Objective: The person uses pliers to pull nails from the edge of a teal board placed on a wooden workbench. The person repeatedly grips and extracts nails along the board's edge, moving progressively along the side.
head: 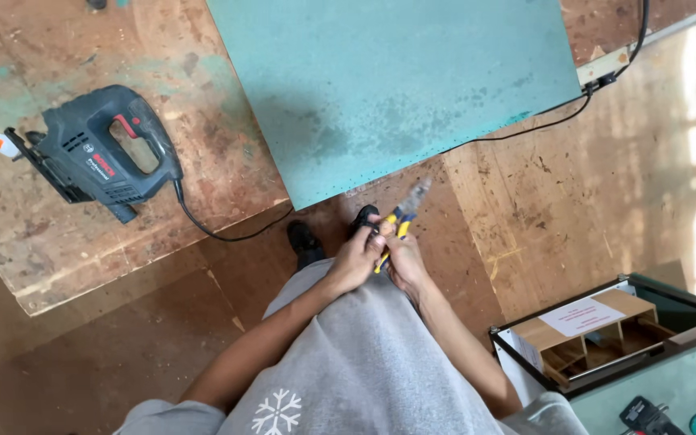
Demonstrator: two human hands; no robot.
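**Pliers held in both hands, over the feet**

The person is standing and looking down. Both hands are meeting in front of the belly. The left hand [354,259] is curling its fingers tight around the yellow and blue handles of the pliers [403,216]. The right hand [406,262] is wrapping around the same handles from the other side, fingers closed too. The grey metal tip is pointing up and away, toward the edge of the green board [396,89]. It is blurry, so I cannot tell if anything is caught in it.

The pliers are hanging in the air right above the black shoes [306,239]. If the grip is slipping, the tool could be dropping onto a foot. Fingers could be getting pinched between the handles. The black cord [227,235] of the jigsaw [98,157] is trailing off the workbench [34,234] near the shoes, so a foot could be catching it and pulling the saw down
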